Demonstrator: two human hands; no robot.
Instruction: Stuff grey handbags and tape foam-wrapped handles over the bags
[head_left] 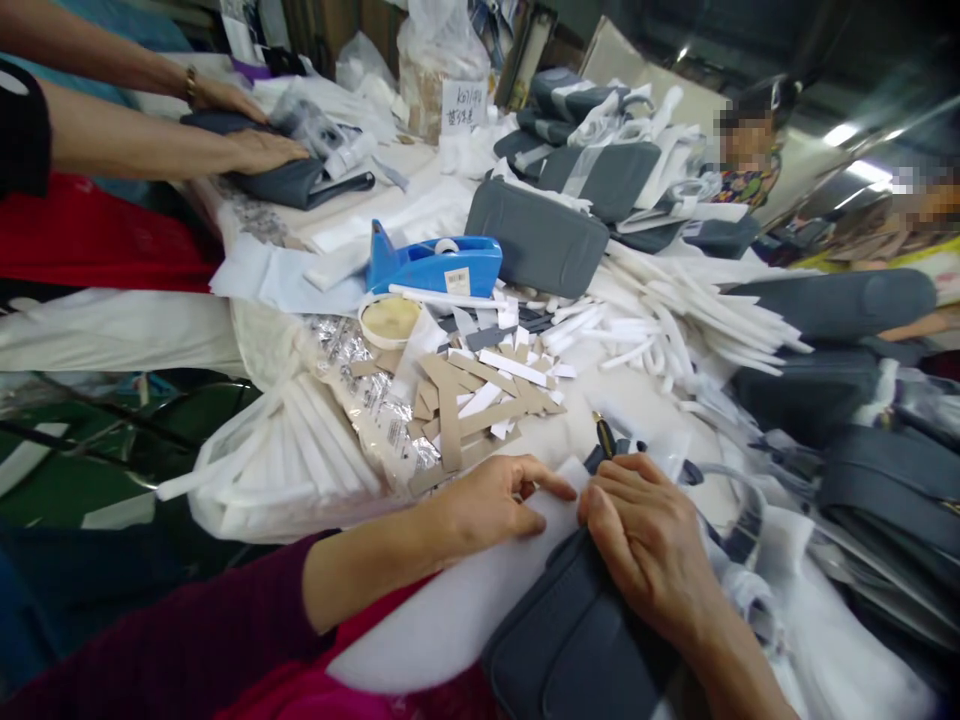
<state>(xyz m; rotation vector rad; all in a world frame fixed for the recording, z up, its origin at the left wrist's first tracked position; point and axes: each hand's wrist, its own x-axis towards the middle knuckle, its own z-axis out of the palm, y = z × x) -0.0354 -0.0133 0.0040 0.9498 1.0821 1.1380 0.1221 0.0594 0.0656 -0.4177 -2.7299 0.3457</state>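
Note:
A dark blue-grey handbag (581, 630) lies tilted in front of me, close to my body. My right hand (649, 535) is closed over its top edge, fingers curled, hiding what lies beneath. Just beyond those fingers a zip pull (603, 435) sticks up. A thin white foam sheet (450, 620) runs along the bag's left side. My left hand (499, 505) rests on this sheet, with thumb and index finger apart and the index tip almost at my right hand. Its other fingers are partly hidden.
Beyond my hands lie cardboard strips (487, 395), a tape roll (391, 320) and a blue tape dispenser (435, 265). White foam rods (292, 450) fill a bag at left. Stacked handbags (540, 235) stand behind. A co-worker's hands (262, 150) press another dark bag at upper left.

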